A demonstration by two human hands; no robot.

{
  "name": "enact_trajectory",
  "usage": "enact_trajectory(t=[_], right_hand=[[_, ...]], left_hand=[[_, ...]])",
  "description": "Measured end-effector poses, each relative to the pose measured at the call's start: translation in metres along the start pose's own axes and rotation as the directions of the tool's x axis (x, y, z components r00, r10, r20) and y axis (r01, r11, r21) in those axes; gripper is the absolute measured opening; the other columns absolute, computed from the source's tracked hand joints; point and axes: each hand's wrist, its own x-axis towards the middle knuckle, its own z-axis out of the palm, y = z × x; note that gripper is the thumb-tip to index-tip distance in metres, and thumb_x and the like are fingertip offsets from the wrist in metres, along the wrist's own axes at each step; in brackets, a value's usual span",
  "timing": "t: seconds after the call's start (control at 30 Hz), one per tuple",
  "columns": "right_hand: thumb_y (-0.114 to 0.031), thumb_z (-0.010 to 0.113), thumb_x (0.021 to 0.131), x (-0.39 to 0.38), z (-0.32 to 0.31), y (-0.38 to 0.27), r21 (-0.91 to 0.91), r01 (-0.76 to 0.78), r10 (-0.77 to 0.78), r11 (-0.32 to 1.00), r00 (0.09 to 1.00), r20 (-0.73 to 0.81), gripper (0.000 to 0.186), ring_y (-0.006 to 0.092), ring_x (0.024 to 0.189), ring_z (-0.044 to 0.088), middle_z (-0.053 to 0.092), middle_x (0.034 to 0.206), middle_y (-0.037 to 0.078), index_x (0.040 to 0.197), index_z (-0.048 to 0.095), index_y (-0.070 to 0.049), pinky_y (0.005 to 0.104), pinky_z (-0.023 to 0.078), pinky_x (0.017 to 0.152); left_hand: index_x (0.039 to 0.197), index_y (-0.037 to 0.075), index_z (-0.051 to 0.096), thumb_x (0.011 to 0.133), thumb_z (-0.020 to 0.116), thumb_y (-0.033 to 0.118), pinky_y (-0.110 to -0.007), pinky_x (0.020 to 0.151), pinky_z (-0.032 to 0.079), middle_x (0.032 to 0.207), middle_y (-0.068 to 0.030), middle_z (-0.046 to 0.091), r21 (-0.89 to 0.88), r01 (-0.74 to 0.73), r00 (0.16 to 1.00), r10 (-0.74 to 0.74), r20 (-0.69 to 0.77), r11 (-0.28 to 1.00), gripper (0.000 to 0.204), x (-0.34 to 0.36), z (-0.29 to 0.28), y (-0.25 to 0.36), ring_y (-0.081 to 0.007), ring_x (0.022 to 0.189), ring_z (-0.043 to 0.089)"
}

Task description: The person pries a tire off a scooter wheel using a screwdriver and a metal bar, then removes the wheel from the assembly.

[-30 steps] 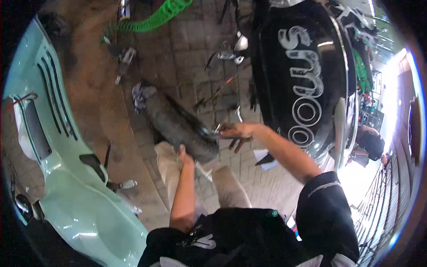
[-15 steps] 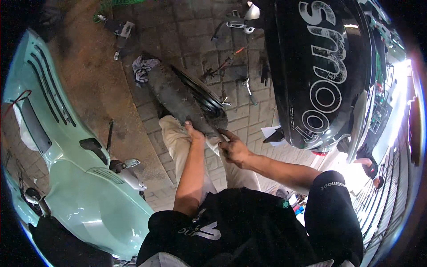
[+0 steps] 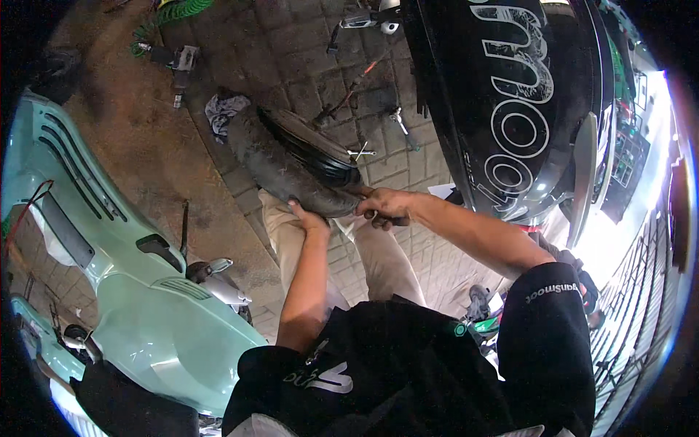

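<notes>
A dusty dark-grey rubber tube (image 3: 273, 171), apparently an inner tube, lies over my legs and curves alongside a black tyre or wheel (image 3: 320, 149). At its near end, my left hand (image 3: 312, 218) is closed round the tube, thumb on top and its other fingers hidden beneath. My right hand (image 3: 384, 206) grips the tube's right-hand end with curled fingers, next to the wheel's near edge. A crumpled grey rag (image 3: 224, 113) lies against the far end of the tube.
A mint-green scooter (image 3: 145, 313) stands at my left, and a large black body panel (image 3: 480, 109) at my right. On the paving ahead lie an impact wrench (image 3: 185, 62), a crossed pair of spanners (image 3: 362, 152), and a ratchet (image 3: 403, 127). A coiled green hose (image 3: 182, 9) lies farther off.
My right hand has turned over and curled closer on the tube's end. The tube now bends more round the wheel. My left hand keeps its hold, and the whole view has shifted slightly.
</notes>
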Motion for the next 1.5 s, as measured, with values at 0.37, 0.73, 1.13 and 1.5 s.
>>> enact_trajectory(t=[0.37, 0.73, 1.13, 1.5], right_hand=[[0.0, 0.05, 0.076, 0.041, 0.09, 0.045, -0.002, 0.591, -0.491, 0.807, 0.668, -0.559, 0.044, 0.0074, 0.045, 0.038, 0.046, 0.063, 0.002, 0.12, 0.04, -0.003, 0.0236, 0.031, 0.04], [-0.014, 0.051, 0.075, 0.079, 0.036, 0.073, -0.409, 0.475, -0.573, 0.779, 0.275, -0.772, 0.041, 0.0384, 0.093, 0.054, 0.055, 0.099, 0.026, 0.111, 0.043, 0.004, 0.0415, 0.042, 0.079], [-0.016, 0.046, 0.08, 0.08, 0.099, 0.05, -0.273, 0.603, -0.547, 0.75, 0.332, -0.769, 0.053, 0.0445, 0.091, 0.052, 0.052, 0.1, 0.031, 0.127, 0.028, 0.0, 0.0466, 0.042, 0.077], [-0.02, 0.04, 0.085, 0.062, 0.062, 0.075, -0.282, 0.412, -0.474, 0.867, 0.503, -0.723, 0.055, 0.0439, 0.089, 0.053, 0.054, 0.097, 0.03, 0.134, 0.017, -0.01, 0.0482, 0.042, 0.077]], left_hand=[[0.132, 0.011, 0.029, 0.074, 0.023, 0.073, -0.042, 0.103, 0.02, 0.134, -0.0058, 0.033, -0.214, -0.076, 0.996, 0.083, 0.021, 0.974, 0.086, -0.024, 0.072, 0.027, -0.0315, 0.121, 0.03], [0.123, 0.008, 0.042, 0.08, 0.035, 0.062, -0.038, 0.092, 0.035, 0.119, -0.007, 0.047, 0.074, 0.09, 0.983, -0.1, 0.154, 0.993, 0.069, 0.014, 0.08, -0.042, -0.0259, 0.105, 0.045], [0.119, 0.009, 0.046, 0.078, 0.035, 0.066, -0.036, 0.089, 0.037, 0.114, -0.0063, 0.051, 0.503, 0.181, 0.898, -0.351, 0.267, 0.845, 0.071, -0.013, 0.05, 0.041, -0.0253, 0.1, 0.048], [0.115, 0.01, 0.051, 0.072, 0.032, 0.075, -0.034, 0.086, 0.039, 0.11, -0.0047, 0.055, 0.697, 0.257, 0.824, -0.529, 0.204, 0.669, 0.08, -0.026, 0.051, 0.034, -0.022, 0.098, 0.05]])
